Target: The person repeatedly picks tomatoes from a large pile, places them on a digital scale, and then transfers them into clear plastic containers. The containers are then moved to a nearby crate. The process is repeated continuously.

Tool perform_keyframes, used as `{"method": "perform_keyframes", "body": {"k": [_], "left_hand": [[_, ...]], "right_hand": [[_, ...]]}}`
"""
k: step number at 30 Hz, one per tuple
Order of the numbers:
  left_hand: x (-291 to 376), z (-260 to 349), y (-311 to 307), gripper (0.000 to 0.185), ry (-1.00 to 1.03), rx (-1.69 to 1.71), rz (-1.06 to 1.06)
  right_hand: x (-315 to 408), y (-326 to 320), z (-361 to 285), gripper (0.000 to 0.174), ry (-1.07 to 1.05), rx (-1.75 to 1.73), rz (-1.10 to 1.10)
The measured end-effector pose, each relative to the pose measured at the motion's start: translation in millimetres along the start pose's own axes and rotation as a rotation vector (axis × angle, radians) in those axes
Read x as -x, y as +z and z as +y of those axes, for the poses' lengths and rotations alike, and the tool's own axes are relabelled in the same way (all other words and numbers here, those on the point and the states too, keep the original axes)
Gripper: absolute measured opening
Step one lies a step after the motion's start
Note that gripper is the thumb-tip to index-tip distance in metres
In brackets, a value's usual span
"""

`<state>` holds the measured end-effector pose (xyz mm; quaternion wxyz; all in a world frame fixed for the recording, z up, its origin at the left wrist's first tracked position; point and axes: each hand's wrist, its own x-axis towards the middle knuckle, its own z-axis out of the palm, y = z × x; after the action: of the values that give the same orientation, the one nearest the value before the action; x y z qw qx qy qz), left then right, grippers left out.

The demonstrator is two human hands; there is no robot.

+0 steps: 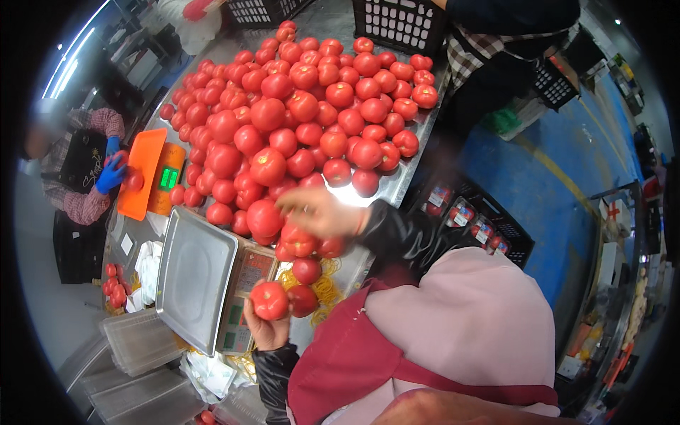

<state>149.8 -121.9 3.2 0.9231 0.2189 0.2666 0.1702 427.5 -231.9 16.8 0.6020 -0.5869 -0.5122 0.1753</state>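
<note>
My left hand [271, 330] holds a red tomato [269, 300] from below, beside the kitchen scale's keypad. Another tomato [302, 300] sits right next to it; whether my fingers touch that one I cannot tell. Over the near edge of a large heap of tomatoes [303, 106], my right hand [324, 212] is blurred by motion, fingers spread and nothing seen in them. A weighing scale with a bare steel pan [196, 276] stands left of my left hand. Yellow rubber bands [325, 287] lie loose on the metal table [353, 265].
Across the table a person in blue gloves [110, 175] handles tomatoes at an orange scale [141, 175]. Clear plastic trays [141, 337] are stacked at lower left. Black crates [396, 24] stand at the far end. Another crate holds packed tomatoes [461, 215] at right, near a second person [510, 32].
</note>
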Motion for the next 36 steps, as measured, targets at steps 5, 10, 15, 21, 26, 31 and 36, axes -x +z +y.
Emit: {"method": "perform_keyframes", "body": {"k": [5,10,15,21,26,31,36], "left_hand": [[4.0,85.6,-12.4,0.069,0.803,-1.958,0.423],[-19.0,120.1,-54.4,0.053,0.779,-2.140,0.612],[-49.2,109.1,-84.1,0.029,0.973,-1.976,0.685],[-51.4,103.7,-80.0,0.022,1.025,-1.964,0.739],[-55.9,105.3,-86.7,0.024,1.050,-1.938,0.725],[-51.3,103.5,-88.4,0.025,1.054,-1.944,0.738],[-56.1,108.0,-93.8,0.026,1.071,-1.990,0.719]], "right_hand": [[1.9,-87.8,35.9,0.020,0.141,0.437,0.437],[-44.3,-93.4,59.6,0.032,-0.007,0.629,0.369],[-98.5,-93.7,82.7,0.039,-0.085,0.827,0.549],[-98.6,-23.6,67.2,0.041,-0.193,0.720,0.084],[-86.3,7.9,76.6,0.059,-0.085,0.743,0.167],[-43.9,-4.6,43.0,0.057,-0.179,0.546,0.339],[15.7,-25.2,49.3,0.058,-0.036,0.783,0.328]]}}
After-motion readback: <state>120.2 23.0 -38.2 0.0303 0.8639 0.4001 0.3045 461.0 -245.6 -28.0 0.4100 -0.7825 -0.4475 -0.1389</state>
